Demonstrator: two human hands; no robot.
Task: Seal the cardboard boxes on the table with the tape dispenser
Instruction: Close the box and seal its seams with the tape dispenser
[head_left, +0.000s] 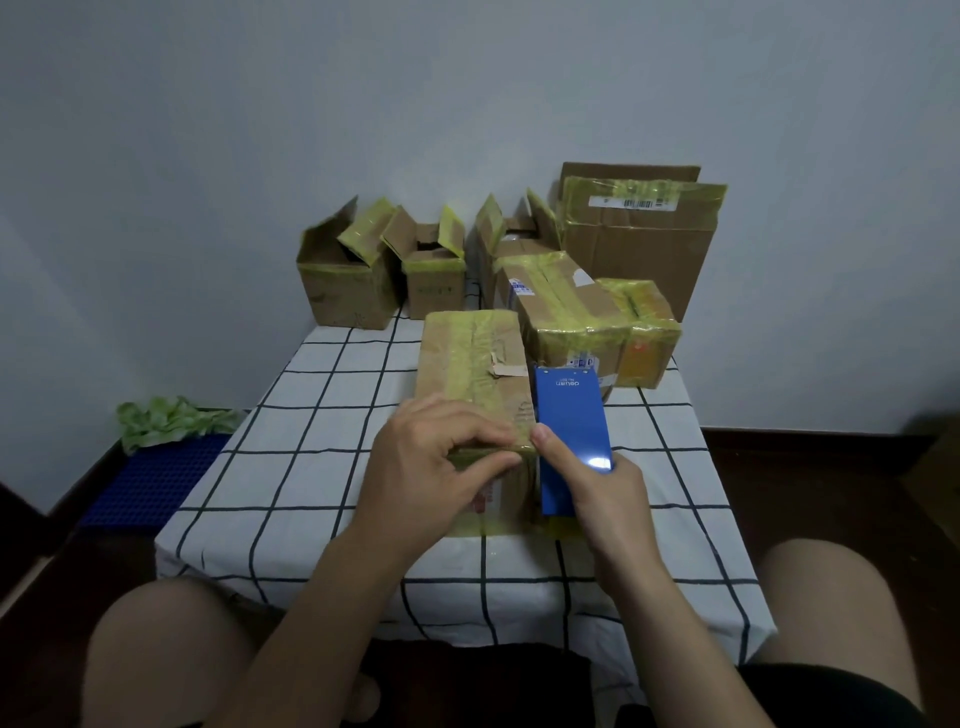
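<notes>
Near the table front, our left hand curls its fingers over the box edge, hiding it. Our right hand grips the tape dispenser beside the box, its fingers mostly hidden.

Desk: draped in a white cloth with a black grid, which hangs over the near edge.

Centre, reaching toward the near edge: closed brown cardboard box, yellow-green tape along its top seam. A blue tape dispenser sits close against its right side.

Right edge: long taped cardboard box and small taped cardboard box, touching.

Far edge, in a row: large open-flapped box, small open-flapped box, third open-flapped box.

Far right corner: tall flat carton, upright. Whether it stands on the desk cannot be told.
</notes>
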